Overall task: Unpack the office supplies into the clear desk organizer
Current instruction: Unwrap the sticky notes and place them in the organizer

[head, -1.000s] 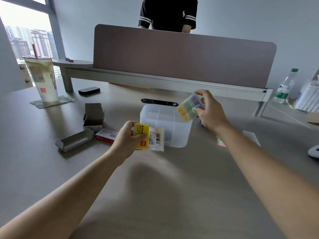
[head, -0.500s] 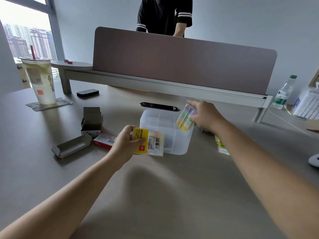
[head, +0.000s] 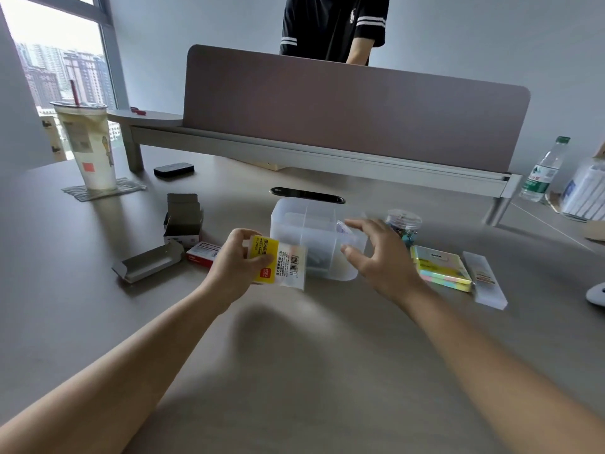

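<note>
1. Left hand [head: 237,257] grips a yellow-labelled packet [head: 278,264] with a clear barcoded end, held up just in front of the near-left corner of the clear desk organizer [head: 316,240].
2. Right hand [head: 381,257] is empty, fingers spread and relaxed, at the organizer's right wall. It's a bit blurred, so I can't tell if it touches the rim.
3. The organizer sits mid-desk [head: 294,371] with dividers inside; something pale purple shows in the right compartment, too blurry to make out.
4. Right of the hand: a clear jar of coloured clips [head: 403,224], a pastel sticky-note stack [head: 440,268] and a flat clear sleeve [head: 486,280] – all close together, so that side is tight.
5. Left side: an opened grey box [head: 181,219], a grey cardboard tray [head: 147,265] and a red-and-white box [head: 203,254], just beside the left hand.
6. Near part of the desk is bare – lots of room there.
7. Far edge: a partition screen [head: 353,109], with a drink cup [head: 86,145] far left.
</note>
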Action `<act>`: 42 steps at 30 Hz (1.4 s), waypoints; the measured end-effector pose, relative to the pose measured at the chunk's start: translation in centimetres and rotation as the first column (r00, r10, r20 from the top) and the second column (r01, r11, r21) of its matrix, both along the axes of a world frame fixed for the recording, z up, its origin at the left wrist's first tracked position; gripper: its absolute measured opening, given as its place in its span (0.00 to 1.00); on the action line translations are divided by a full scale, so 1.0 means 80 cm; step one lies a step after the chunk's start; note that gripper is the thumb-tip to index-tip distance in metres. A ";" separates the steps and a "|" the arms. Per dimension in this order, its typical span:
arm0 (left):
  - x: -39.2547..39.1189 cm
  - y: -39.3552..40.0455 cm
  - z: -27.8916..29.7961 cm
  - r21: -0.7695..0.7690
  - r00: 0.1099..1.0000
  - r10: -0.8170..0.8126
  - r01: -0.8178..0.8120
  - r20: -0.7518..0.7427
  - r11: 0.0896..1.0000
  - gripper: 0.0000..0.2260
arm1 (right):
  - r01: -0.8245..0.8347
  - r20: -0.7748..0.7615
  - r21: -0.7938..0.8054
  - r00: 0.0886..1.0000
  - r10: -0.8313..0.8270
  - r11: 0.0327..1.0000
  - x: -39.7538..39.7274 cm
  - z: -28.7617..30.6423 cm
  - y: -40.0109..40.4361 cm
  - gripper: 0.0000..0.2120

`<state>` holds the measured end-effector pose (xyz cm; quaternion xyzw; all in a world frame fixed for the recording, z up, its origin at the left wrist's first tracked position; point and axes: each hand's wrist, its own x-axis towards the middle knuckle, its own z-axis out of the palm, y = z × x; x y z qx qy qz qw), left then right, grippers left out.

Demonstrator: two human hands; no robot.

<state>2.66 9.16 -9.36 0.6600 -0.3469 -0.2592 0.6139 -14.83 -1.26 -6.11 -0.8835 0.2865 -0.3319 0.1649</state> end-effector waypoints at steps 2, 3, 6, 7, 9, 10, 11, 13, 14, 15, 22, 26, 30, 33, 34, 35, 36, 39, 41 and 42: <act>0.001 0.012 -0.002 0.015 0.997 0.064 -0.065 0.041 0.998 0.18 | -0.038 -0.031 -0.046 0.999 0.037 0.998 0.000 -0.018 0.021 0.20; 0.001 0.019 -0.005 0.025 0.990 0.116 -0.119 0.084 0.993 0.19 | -0.056 -0.063 -0.048 0.997 0.052 0.997 0.002 -0.028 0.030 0.21; 0.008 0.044 -0.014 0.118 0.907 0.241 -0.297 0.346 0.948 0.19 | -0.094 -0.195 -0.006 0.977 0.091 0.996 0.012 -0.058 0.048 0.26; 0.011 0.053 -0.017 0.158 0.867 0.244 -0.340 0.435 0.927 0.19 | -0.111 -0.241 0.028 0.964 0.114 0.993 0.015 -0.065 0.052 0.26; 0.020 0.065 -0.023 0.230 0.787 0.228 -0.421 0.573 0.877 0.20 | -0.120 -0.309 0.075 0.941 0.138 0.990 0.020 -0.073 0.055 0.21; 0.023 0.069 -0.025 0.254 0.746 0.214 -0.459 0.631 0.851 0.22 | -0.119 -0.314 0.074 0.939 0.136 0.990 0.022 -0.074 0.056 0.19; 0.024 0.072 -0.024 0.260 0.704 0.195 -0.484 0.683 0.835 0.24 | -0.117 -0.312 0.064 0.941 0.131 0.991 0.022 -0.075 0.056 0.18; 0.019 0.076 -0.020 0.232 0.635 0.135 -0.461 0.761 0.857 0.23 | -0.115 -0.316 0.049 0.941 0.124 0.992 0.022 -0.075 0.055 0.17; 0.015 0.079 -0.018 0.222 0.601 0.082 -0.414 0.795 0.883 0.20 | -0.119 -0.317 0.036 0.940 0.124 0.992 0.022 -0.076 0.055 0.16; 0.011 0.081 -0.018 0.242 0.570 0.005 -0.356 0.821 0.902 0.18 | -0.122 -0.313 0.023 0.942 0.123 0.992 0.023 -0.076 0.054 0.16; 0.023 0.093 -0.033 0.604 0.557 -0.378 -0.301 0.739 0.738 0.31 | -0.127 -0.286 0.028 0.949 0.129 0.992 0.024 -0.078 0.054 0.13; 0.044 0.085 -0.031 0.670 0.617 -0.401 -0.293 0.677 0.682 0.39 | -0.131 -0.285 0.034 0.949 0.135 0.991 0.025 -0.078 0.052 0.13; 0.056 0.078 -0.030 0.668 0.627 -0.390 -0.293 0.674 0.684 0.40 | -0.145 -0.304 0.036 0.941 0.149 0.989 0.027 -0.078 0.049 0.13; 0.053 0.079 -0.027 0.569 0.557 -0.333 -0.328 0.761 0.754 0.40 | -0.148 -0.313 0.058 0.936 0.159 0.987 0.024 -0.075 0.049 0.14; 0.048 0.081 -0.025 0.512 0.509 -0.304 -0.337 0.805 0.791 0.39 | -0.144 -0.320 0.068 0.934 0.158 0.987 0.022 -0.074 0.049 0.14; 0.041 0.081 -0.022 0.451 0.462 -0.275 -0.328 0.843 0.830 0.39 | -0.134 -0.328 0.077 0.932 0.152 0.988 0.018 -0.071 0.049 0.15; 0.032 0.081 -0.019 0.400 0.427 -0.254 -0.298 0.868 0.867 0.37 | -0.119 -0.334 0.083 0.932 0.140 0.989 0.013 -0.069 0.047 0.16; -0.004 0.069 -0.010 0.372 0.419 -0.285 -0.141 0.862 0.917 0.32 | -0.042 -0.333 0.096 0.940 0.072 0.994 -0.011 -0.064 0.036 0.16; -0.033 0.050 -0.008 0.405 0.422 -0.347 -0.053 0.838 0.913 0.30 | 0.019 -0.324 0.094 0.946 0.012 0.995 -0.037 -0.061 0.025 0.16; -0.048 0.038 -0.008 0.422 0.414 -0.376 -0.021 0.829 0.907 0.29 | 0.053 -0.323 0.090 0.946 -0.021 0.995 -0.051 -0.060 0.019 0.15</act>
